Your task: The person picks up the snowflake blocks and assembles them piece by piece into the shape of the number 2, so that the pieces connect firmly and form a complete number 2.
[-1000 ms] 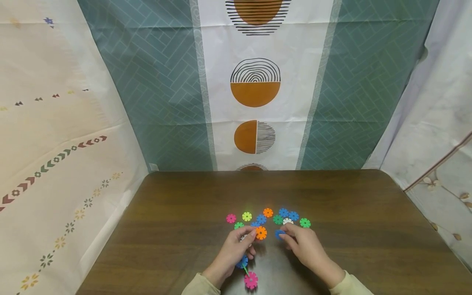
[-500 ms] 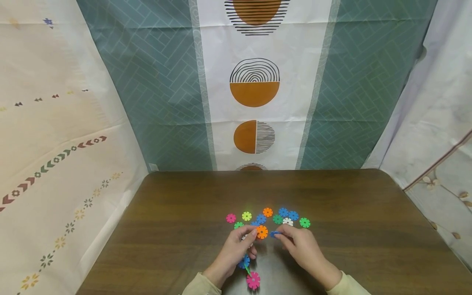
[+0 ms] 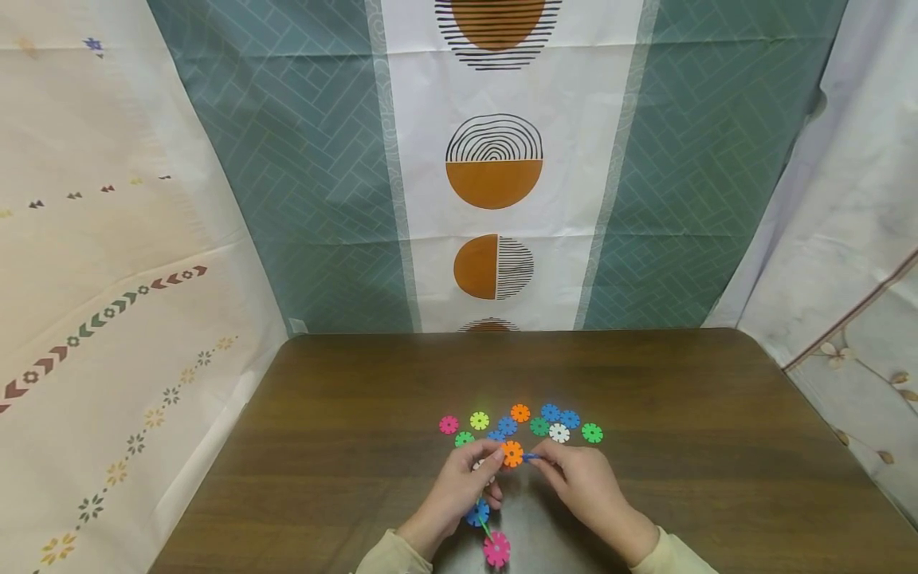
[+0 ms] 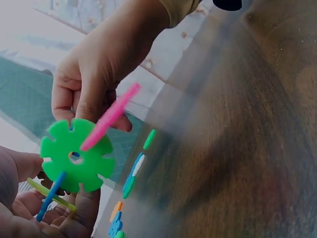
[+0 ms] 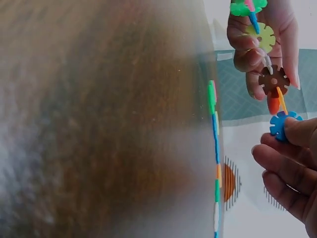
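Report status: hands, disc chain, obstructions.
Left hand holds disc chain. Right hand pinches blue disc at chain's orange disc. Loose discs beyond, none between.

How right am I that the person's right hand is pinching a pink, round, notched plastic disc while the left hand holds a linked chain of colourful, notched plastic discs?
Not quite: the right hand is pinching a blue, round, notched plastic disc, not a pink one, as the right wrist view shows. The left hand does hold the linked chain.
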### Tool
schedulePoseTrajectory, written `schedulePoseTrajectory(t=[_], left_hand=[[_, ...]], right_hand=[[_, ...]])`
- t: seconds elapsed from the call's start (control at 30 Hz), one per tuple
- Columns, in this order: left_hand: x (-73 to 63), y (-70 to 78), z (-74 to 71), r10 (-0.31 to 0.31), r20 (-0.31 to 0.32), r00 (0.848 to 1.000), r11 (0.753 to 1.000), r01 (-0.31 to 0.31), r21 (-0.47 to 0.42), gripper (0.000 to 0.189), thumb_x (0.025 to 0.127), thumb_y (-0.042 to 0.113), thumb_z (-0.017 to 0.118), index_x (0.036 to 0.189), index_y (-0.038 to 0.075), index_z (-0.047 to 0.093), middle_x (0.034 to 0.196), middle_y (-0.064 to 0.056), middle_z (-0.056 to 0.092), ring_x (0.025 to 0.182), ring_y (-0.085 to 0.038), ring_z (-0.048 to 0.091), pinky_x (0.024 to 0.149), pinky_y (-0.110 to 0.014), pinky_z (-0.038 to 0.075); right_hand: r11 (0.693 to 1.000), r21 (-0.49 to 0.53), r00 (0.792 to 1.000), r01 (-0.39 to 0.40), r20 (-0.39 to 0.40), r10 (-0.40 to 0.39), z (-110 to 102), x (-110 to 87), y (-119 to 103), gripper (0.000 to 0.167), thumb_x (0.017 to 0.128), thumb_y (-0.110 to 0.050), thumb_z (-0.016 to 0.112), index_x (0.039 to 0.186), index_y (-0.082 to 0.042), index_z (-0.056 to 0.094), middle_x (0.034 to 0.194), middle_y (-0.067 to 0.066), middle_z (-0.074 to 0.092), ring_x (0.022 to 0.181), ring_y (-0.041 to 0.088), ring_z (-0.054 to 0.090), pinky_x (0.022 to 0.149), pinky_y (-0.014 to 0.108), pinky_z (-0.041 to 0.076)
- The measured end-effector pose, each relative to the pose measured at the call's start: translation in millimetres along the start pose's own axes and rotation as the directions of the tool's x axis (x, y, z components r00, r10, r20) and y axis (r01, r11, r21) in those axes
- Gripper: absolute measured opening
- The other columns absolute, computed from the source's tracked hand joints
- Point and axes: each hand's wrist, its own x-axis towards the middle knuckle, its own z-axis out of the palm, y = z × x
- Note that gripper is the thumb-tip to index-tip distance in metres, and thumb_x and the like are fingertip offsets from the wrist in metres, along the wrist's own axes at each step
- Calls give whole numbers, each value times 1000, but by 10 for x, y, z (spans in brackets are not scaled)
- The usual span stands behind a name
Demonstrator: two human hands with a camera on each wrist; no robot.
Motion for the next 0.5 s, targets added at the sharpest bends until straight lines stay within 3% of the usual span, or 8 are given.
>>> schedulePoseTrajectory(t=[0.17,0.3,0.47,0.5], left_hand=[[14,-31,10,27,5,1000,999,-27,27,33,101,19,55,121,-6,64,89,-25,67,49,-10,56,47,-24,53],[33,-43,19,31,24,999,999,-32,33,33,102,20,52,113,-8,67,91,-29,67,49,-10,56,48,-24,53],[52,-67,22,19,23,1000,999,-20,46,33,103,19,51,108,-8,69,97,-27,68,50,-10,56,49,-25,54],[52,-72,23,20,17,1000,998,-21,56,32,103,19,52,108,-8,69,96,-26,68,50,-12,57,49,-26,54]], right_hand=[[998,-54,999,24,-35,-26,30,4,-18,19,76,-11,82,81,-20,66,70,-12,66,56,-6,47,49,17,41],[997,-59,995,53,-82,-58,52,16,-24,22,75,-8,83,80,-19,65,68,-12,64,54,-7,43,48,14,38],[991,-74,986,111,-114,-119,56,35,-34,26,70,-5,84,79,-18,63,65,-12,62,53,-5,41,47,14,37],[988,-84,984,126,-115,-135,52,39,-40,19,78,-11,81,78,-18,63,64,-12,61,52,-5,41,47,14,36]])
